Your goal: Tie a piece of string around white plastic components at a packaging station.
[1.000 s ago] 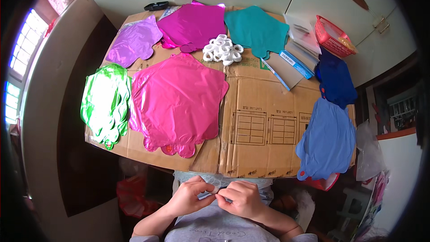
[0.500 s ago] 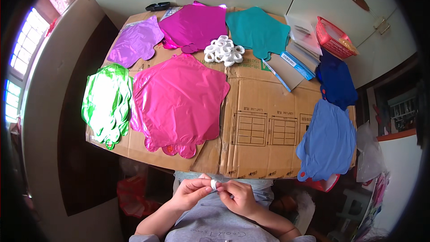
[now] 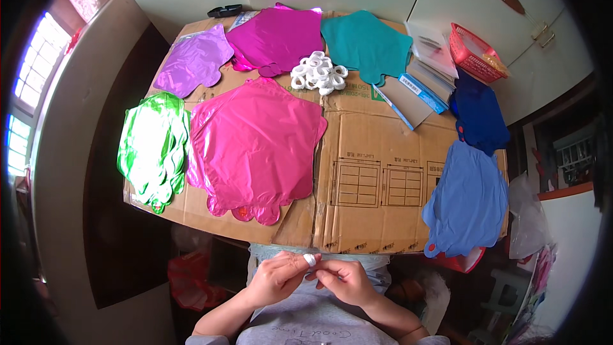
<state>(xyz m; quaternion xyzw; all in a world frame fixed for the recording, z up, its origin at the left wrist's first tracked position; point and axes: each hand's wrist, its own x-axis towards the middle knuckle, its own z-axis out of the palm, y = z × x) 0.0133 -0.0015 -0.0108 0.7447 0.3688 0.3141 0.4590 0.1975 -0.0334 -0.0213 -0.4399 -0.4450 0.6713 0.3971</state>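
My left hand and my right hand meet over my lap, just below the near edge of the flattened cardboard. Between their fingertips they pinch one small white roll, like a ring of tape or ribbon. On the cardboard lie flat foil balloons: a large pink star nearest my hands, a green one at the left, a light blue one at the right. A heap of the same white rolls sits at the far middle.
Further back lie a lilac balloon, a magenta one, a teal one and a dark blue one. Flat packets and a red basket stand at the far right. A black object is at the back edge.
My hands have shifted slightly and closed in on each other, and the small white roll now shows upright between the fingertips. Nothing on the cardboard has moved.
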